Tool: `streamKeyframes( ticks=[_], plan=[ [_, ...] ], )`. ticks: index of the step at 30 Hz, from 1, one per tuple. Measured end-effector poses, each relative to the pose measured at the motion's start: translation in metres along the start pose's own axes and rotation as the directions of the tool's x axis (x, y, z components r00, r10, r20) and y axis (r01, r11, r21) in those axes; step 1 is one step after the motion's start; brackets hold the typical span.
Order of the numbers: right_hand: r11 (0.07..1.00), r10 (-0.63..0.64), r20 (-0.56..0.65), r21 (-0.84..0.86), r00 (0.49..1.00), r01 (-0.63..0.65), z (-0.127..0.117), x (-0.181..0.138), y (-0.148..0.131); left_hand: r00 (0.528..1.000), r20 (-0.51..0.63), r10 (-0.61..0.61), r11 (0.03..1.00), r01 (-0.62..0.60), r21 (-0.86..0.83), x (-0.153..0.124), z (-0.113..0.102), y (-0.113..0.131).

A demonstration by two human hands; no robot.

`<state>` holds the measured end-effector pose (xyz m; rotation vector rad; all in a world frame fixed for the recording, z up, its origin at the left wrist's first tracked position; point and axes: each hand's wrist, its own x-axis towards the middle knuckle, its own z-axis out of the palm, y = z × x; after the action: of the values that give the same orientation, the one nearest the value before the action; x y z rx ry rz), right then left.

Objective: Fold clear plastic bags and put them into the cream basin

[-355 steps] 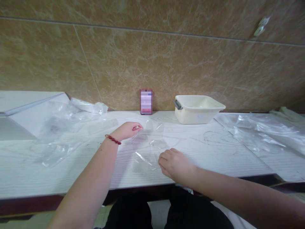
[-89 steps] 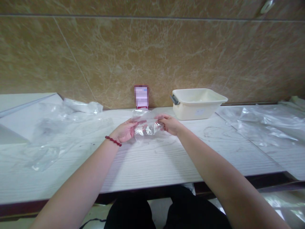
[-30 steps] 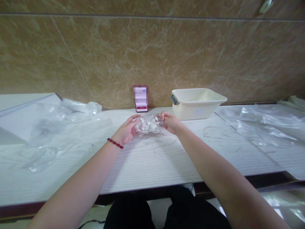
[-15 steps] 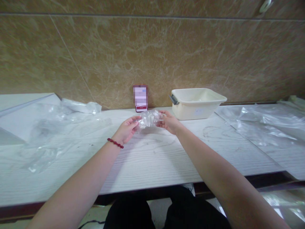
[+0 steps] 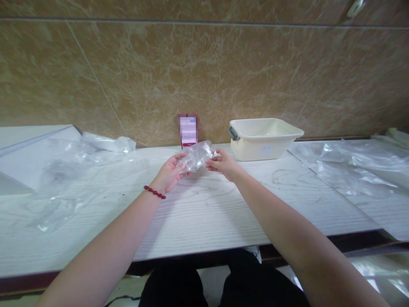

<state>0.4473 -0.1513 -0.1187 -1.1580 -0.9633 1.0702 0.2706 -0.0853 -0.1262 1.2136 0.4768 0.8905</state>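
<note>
Between my two hands, just above the white tabletop, is a crumpled clear plastic bag. My left hand grips its left end, thumb on the near side and fingers behind. At the right end, my right hand pinches the plastic between thumb and fingers. Whether anything lies inside the bag I cannot tell. A red bead bracelet circles my left wrist. Right behind the bag, a phone in a red case leans upright against the wall, its lower part partly covered.
A cream plastic bin with a grey side clip stands by the wall, right of my hands. Loose clear plastic sheets lie at the right, and more clear plastic bags at the left beside a white panel. A brown marbled wall closes the back.
The clear bag looks flatter and smoother and sits slightly higher at its right end. My right fingers have curled in and moved a little left along it; my left hand has barely shifted.
</note>
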Motion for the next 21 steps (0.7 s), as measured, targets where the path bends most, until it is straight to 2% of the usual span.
streamKeyframes(
  ticks=[3, 6, 10, 14, 21],
  plan=[
    [0.995, -0.082, -0.054, -0.069, 0.995, 0.078, -0.001, 0.004, 0.004, 1.0, 0.0, 0.008, 1.0, -0.008, 0.008, 0.0, 0.001, 0.0],
    [0.978, -0.143, -0.059, -0.163, 0.988, 0.132, -0.003, 0.008, 0.009, 1.0, 0.006, 0.011, 1.0, -0.011, 0.01, 0.0, 0.003, -0.001],
    [0.965, -0.095, -0.071, -0.251, 0.993, 0.075, -0.004, 0.011, 0.012, 1.0, 0.013, 0.008, 1.0, -0.008, 0.001, 0.0, 0.003, -0.002],
    [0.977, -0.033, -0.114, -0.213, 0.993, 0.008, -0.001, 0.009, 0.008, 1.0, 0.024, 0.009, 1.0, -0.009, -0.001, -0.002, 0.005, 0.0],
    [0.956, -0.037, -0.125, -0.293, 0.992, -0.002, -0.004, 0.011, 0.01, 0.999, 0.038, -0.018, 1.0, 0.017, 0.018, -0.004, 0.008, 0.002]
  ],
)
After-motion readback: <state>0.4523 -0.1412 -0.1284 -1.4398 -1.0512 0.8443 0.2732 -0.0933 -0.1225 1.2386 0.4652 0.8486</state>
